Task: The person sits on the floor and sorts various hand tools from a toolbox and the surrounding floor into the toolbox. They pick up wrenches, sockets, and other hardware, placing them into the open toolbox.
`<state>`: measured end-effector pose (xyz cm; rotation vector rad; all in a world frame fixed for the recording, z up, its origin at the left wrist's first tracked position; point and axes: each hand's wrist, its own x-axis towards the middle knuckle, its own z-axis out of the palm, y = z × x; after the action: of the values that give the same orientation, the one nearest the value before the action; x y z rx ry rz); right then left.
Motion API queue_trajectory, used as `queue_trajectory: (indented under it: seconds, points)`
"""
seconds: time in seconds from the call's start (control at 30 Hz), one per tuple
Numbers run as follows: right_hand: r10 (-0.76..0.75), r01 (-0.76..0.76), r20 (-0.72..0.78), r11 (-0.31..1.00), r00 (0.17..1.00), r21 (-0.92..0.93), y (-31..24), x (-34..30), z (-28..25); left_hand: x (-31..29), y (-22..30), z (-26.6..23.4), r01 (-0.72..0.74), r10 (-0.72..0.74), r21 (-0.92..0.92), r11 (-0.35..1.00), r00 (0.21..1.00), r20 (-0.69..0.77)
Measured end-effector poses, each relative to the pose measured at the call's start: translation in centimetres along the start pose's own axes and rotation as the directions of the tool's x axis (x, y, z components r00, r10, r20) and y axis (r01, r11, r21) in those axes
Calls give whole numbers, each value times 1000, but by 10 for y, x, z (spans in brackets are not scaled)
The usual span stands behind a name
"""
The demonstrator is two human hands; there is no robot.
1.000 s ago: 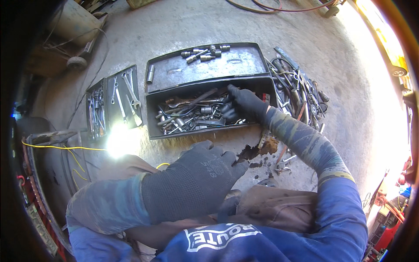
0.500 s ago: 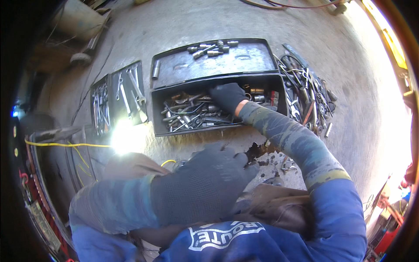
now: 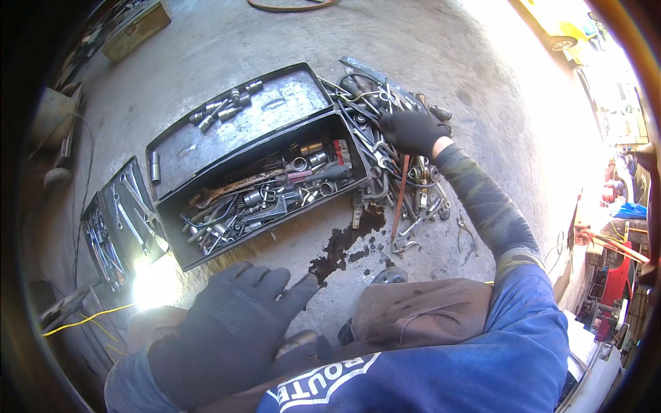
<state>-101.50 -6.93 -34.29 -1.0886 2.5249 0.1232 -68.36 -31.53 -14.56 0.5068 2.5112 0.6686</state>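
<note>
My right hand [image 3: 414,133], in a black glove, is over a heap of loose tools [image 3: 375,138] on the floor right of the toolbox. Its fingers curl down among wrenches and other metal pieces; what they hold is hidden. My left hand [image 3: 231,323], also gloved, is near my left knee, palm down, fingers stretched apart and holding nothing. Ahead of it stands the open black metal toolbox [image 3: 268,224], filled with sockets, an adjustable wrench [image 3: 241,184] and other tools. Several sockets [image 3: 227,109] lie on its opened lid [image 3: 282,103].
A wrench pouch [image 3: 131,206] lies open left of the toolbox, beside a bright lamp [image 3: 153,286] with a yellow cord [image 3: 89,319]. A dark wet stain [image 3: 337,251] marks the concrete before me. Pliers [image 3: 465,234] lie right of the heap.
My right hand has left the toolbox and moved right onto the tool heap. My left hand has drawn back left with fingers spread. The view has turned rightward.
</note>
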Motion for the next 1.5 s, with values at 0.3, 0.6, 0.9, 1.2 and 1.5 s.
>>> queue_trajectory:
  seconds: [0.3, 0.6, 0.9, 1.2, 1.5]
  points:
    - [-39, 60, -83, 963, 996, 261, 44, 11, 44, 8, 3, 11, 98, -97, -16, 995, 995, 15]
    - [-278, 598, -575, 631, 769, 494, 58, 8, -29, 23, 2, 20, 102, -102, 8, 995, 993, 63]
    - [-506, 737, -701, 675, 503, 42, 29, 14, -19, 12, 3, 20, 87, -84, -43, 995, 995, 57]
    - [-119, 30, 35, 508, 992, 861, -41, 2, -39, 2, 3, 30, 37, -37, -5, 999, 999, -27]
    - [-480, 438, -66, 724, 875, 532, -125, 18, 3, 6, 5, 34, 22, -21, 12, 1000, 999, -41]
